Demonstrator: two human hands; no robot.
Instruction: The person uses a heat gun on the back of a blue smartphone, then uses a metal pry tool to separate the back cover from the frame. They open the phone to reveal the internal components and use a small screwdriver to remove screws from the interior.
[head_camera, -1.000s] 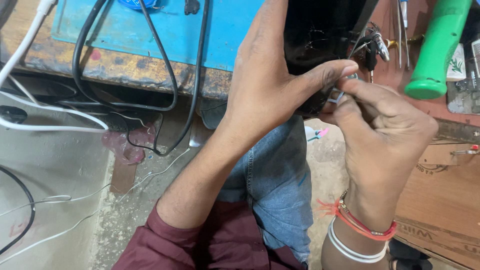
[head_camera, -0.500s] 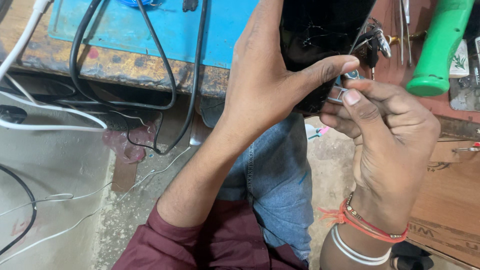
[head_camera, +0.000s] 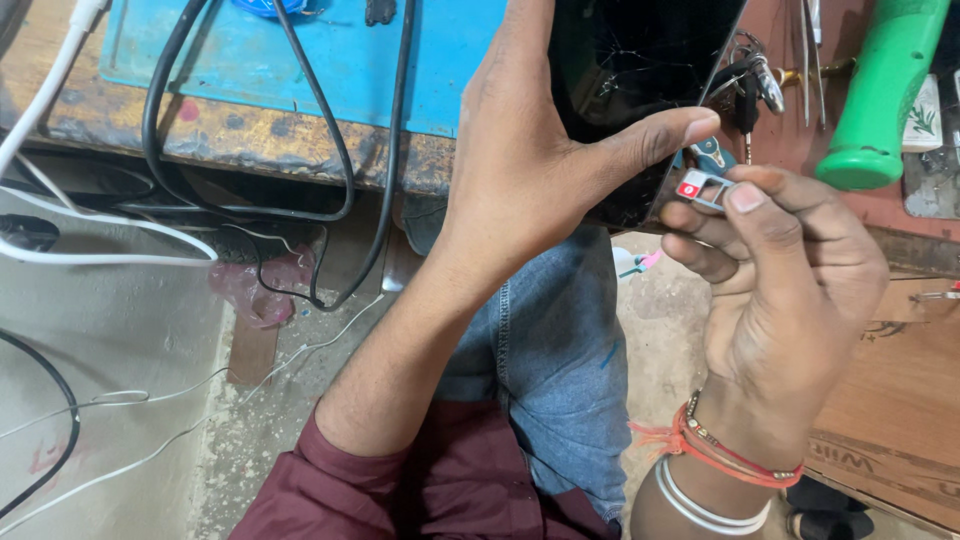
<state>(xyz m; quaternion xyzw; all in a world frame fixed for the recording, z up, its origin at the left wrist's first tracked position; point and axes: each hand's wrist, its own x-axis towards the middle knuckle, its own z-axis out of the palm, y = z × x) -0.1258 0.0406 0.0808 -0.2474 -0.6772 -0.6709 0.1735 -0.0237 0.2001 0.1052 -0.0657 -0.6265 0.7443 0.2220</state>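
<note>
Left hand (head_camera: 530, 170) grips a cracked black phone (head_camera: 630, 90) above the worktop (head_camera: 250, 140) edge. Right hand (head_camera: 780, 290) pinches a small card tray (head_camera: 700, 187) just beside the phone's near right edge.

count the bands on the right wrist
3, perhaps more hidden: a red thread band nearest the right hand, a thin beaded bracelet beside it, and a white bangle farther down the forearm.

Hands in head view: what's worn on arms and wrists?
Left hand bare, no rings; its maroon sleeve is pushed up near the elbow. Right hand bare too; right wrist carries a red-orange thread band and two white bangles. No gloves or watch.
</note>
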